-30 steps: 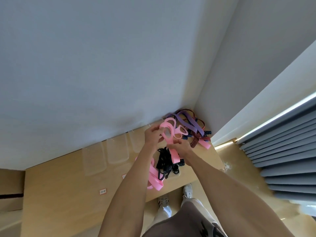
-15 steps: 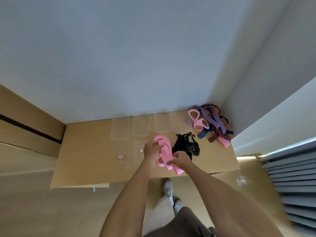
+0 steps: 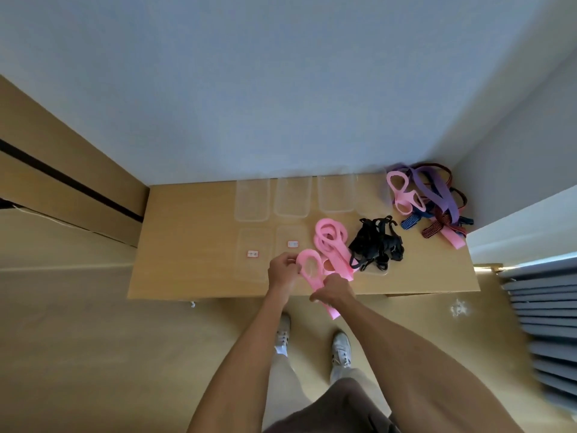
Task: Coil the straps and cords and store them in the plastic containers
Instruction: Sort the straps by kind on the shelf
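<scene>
The pink strap (image 3: pixel 312 270) is flat and wide, looped into a loose coil over the table's (image 3: pixel 193 245) front edge. The left hand (image 3: pixel 282 271) pinches the loop and the right hand (image 3: pixel 334 290) grips the tail. Just behind lie more pink loops (image 3: pixel 331 239), black cords (image 3: pixel 376 245), clear containers (image 3: pixel 253 200) and a tangled strap pile (image 3: pixel 434 198) in the corner.

A light wooden desk (image 3: pixel 187 245) stands against the wall, with clear plastic containers (image 3: pixel 292 198) in a row along its back edge and flat lids (image 3: pixel 253 257) in front of them. Near the middle lie looped pink strap (image 3: pixel 331 239) and a tangle of black cords (image 3: pixel 376 245), and a heap of mixed straps (image 3: pixel 437 201) fills the far right corner.
</scene>
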Tool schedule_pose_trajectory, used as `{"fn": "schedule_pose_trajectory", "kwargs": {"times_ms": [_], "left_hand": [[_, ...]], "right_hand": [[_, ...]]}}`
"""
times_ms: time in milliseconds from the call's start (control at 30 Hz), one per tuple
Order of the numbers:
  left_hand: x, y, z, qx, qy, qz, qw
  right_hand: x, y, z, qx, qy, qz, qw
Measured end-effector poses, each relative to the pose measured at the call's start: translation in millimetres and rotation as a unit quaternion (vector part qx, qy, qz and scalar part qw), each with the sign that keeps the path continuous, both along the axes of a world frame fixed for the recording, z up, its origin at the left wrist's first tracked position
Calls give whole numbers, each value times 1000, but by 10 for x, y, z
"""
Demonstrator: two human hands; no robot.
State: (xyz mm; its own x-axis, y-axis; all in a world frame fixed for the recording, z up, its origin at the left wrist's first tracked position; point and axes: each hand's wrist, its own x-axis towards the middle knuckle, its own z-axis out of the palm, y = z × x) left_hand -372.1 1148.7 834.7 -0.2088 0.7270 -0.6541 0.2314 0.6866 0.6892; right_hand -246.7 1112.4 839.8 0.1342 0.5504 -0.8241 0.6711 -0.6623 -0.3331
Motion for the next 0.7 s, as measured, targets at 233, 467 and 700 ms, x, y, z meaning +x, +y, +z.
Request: {"fn": "schedule_pose_trajectory", "kwargs": {"times_ms": [233, 467, 700], "left_hand": [[-580, 480, -103, 24, -38, -9, 999], [-1061, 613, -204, 14, -30, -23, 999], [-1366, 570, -345, 12, -15, -45, 999]], "right_hand": [[-679, 397, -76, 28, -24, -40, 999], [-1110, 491, -153, 41, -56, -63, 996], [-1392, 422, -323, 51, -81, -72, 993]]}}
